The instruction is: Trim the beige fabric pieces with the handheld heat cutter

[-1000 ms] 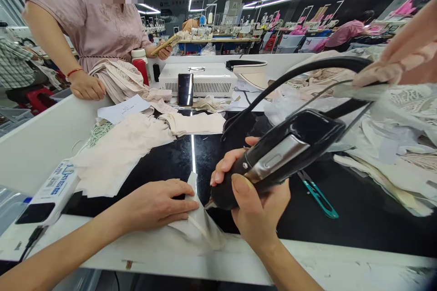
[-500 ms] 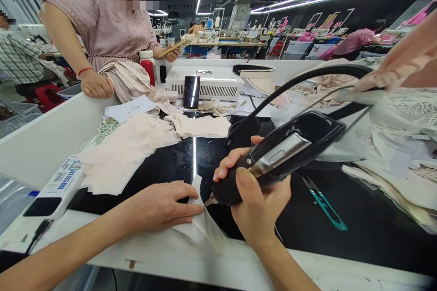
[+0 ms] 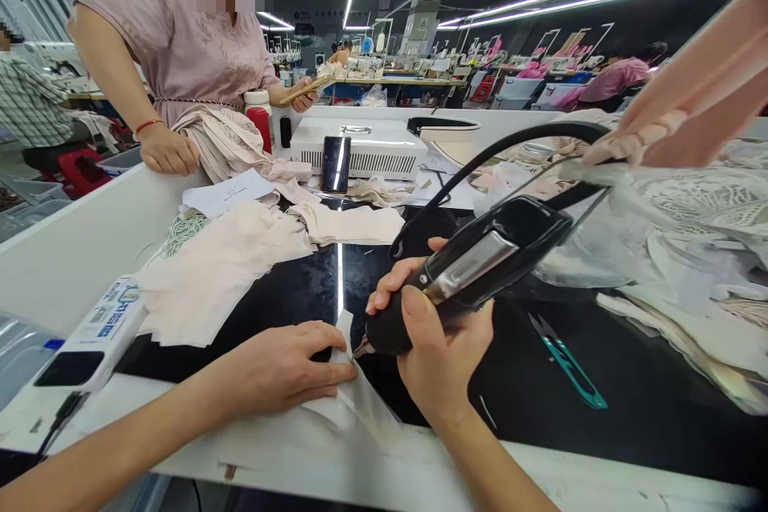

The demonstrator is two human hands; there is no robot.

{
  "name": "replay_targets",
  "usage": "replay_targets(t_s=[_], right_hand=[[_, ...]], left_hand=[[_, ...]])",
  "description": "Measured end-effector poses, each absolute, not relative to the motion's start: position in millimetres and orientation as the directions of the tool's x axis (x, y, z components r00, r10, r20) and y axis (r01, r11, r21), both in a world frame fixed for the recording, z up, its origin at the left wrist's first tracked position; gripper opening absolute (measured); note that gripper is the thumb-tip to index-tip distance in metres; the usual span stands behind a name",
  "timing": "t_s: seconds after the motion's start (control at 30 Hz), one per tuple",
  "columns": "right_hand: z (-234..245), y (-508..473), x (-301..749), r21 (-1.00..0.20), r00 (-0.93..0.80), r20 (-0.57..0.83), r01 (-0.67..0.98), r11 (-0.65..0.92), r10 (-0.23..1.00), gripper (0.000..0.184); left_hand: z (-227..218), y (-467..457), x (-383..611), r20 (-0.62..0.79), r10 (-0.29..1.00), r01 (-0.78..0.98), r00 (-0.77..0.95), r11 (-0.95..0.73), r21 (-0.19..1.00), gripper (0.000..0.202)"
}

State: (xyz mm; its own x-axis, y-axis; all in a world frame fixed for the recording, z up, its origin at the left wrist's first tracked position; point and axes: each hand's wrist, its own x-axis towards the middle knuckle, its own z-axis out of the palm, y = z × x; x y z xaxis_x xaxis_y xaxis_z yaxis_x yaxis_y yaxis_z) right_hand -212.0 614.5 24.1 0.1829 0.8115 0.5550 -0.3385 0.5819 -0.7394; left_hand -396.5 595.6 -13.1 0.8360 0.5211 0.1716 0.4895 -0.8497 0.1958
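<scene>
My left hand [image 3: 282, 368] lies flat with fingers stretched out, pressing a pale fabric piece [image 3: 354, 412] onto the black tabletop [image 3: 528, 392]. My right hand [image 3: 435, 352] is wrapped round a black corded hand tool [image 3: 474, 268]. Its metal tip touches the fabric just beside my left fingertips. A thick black cable [image 3: 510, 148] arcs up and away from the tool's back end.
A teal thread snip [image 3: 567, 360] lies right of my right hand. Cream fabric pieces [image 3: 216, 264] are heaped at left, lace and white cloth [image 3: 684, 232] at right. A white device [image 3: 96, 332] sits at the left edge. A person in pink [image 3: 180, 40] stands across the table by a white box [image 3: 360, 144] and phone [image 3: 334, 164].
The tool's tip has slid slightly left along the fabric toward my left fingertips. My left hand keeps pressing the same spot. The other person's hand at upper right has shifted.
</scene>
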Motion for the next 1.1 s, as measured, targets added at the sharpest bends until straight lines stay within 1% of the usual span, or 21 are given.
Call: replay_targets(t_s=[0.13, 0.3, 0.4, 0.5, 0.6, 0.67, 0.77, 0.83, 0.9, 0.97, 1.03, 1.07, 1.1], right_hand=[[23.4, 617.0, -211.7, -0.734, 0.181, 0.561, -0.342, 0.586, 0.808, 0.021], [21.2, 621.4, -216.1, -0.73, 0.208, 0.556, -0.342, 0.592, 0.805, 0.026], [20.7, 621.8, -220.0, -0.755, 0.203, 0.538, -0.316, 0.575, 0.818, 0.025], [23.2, 622.0, -219.2, -0.77, 0.182, 0.532, -0.301, 0.562, 0.827, 0.023], [27.8, 622.9, -210.1, -0.779, 0.166, 0.544, -0.264, 0.569, 0.822, 0.028], [31.3, 623.8, -200.2, -0.789, 0.168, 0.553, -0.207, 0.578, 0.816, 0.031], [35.8, 625.5, -183.3, -0.8, 0.165, 0.569, -0.113, 0.589, 0.806, 0.034], [37.6, 626.3, -172.5, -0.805, 0.158, 0.579, -0.045, 0.592, 0.8, 0.036], [37.9, 626.7, -162.1, -0.806, 0.152, 0.591, 0.053, 0.59, 0.793, 0.042], [36.7, 627.6, -150.3, -0.799, 0.116, 0.6, 0.147, 0.584, 0.792, 0.052], [34.7, 629.3, -134.5, -0.786, 0.042, 0.602, 0.203, 0.583, 0.797, 0.058], [33.6, 630.2, -124.4, -0.777, 0.009, 0.603, 0.234, 0.585, 0.798, 0.057], [32.6, 630.9, -112.9, -0.759, -0.01, 0.601, 0.305, 0.575, 0.799, 0.053]], left_hand=[[-15.0, 596.0, -396.5, 0.187, 0.516, 0.483, 0.836, -0.853, 0.196, 0.028], [-13.5, 596.2, -396.5, 0.23, 0.504, 0.461, 0.832, -0.86, 0.218, 0.028], [-12.3, 594.8, -397.9, 0.204, 0.515, 0.467, 0.833, -0.851, 0.24, 0.029], [-11.7, 593.1, -400.1, 0.185, 0.547, 0.489, 0.817, -0.825, 0.283, 0.032], [-11.1, 593.1, -400.3, 0.195, 0.594, 0.511, 0.78, -0.785, 0.35, 0.033], [-10.8, 594.1, -397.4, 0.197, 0.641, 0.553, 0.742, -0.751, 0.361, 0.033], [-11.3, 595.0, -388.0, 0.236, 0.679, 0.609, 0.695, -0.73, 0.308, 0.03], [-13.1, 593.8, -379.7, 0.282, 0.663, 0.605, 0.693, -0.748, 0.272, 0.029], [-16.5, 591.3, -372.1, 0.306, 0.631, 0.575, 0.713, -0.776, 0.261, 0.027], [-21.0, 589.2, -366.8, 0.3, 0.606, 0.544, 0.737, -0.795, 0.27, 0.023], [-25.5, 588.9, -364.4, 0.277, 0.606, 0.536, 0.746, -0.793, 0.291, 0.016], [-27.2, 589.3, -364.2, 0.259, 0.617, 0.542, 0.743, -0.782, 0.308, 0.012], [-28.6, 589.9, -364.4, 0.24, 0.631, 0.552, 0.738, -0.768, 0.324, 0.009]])
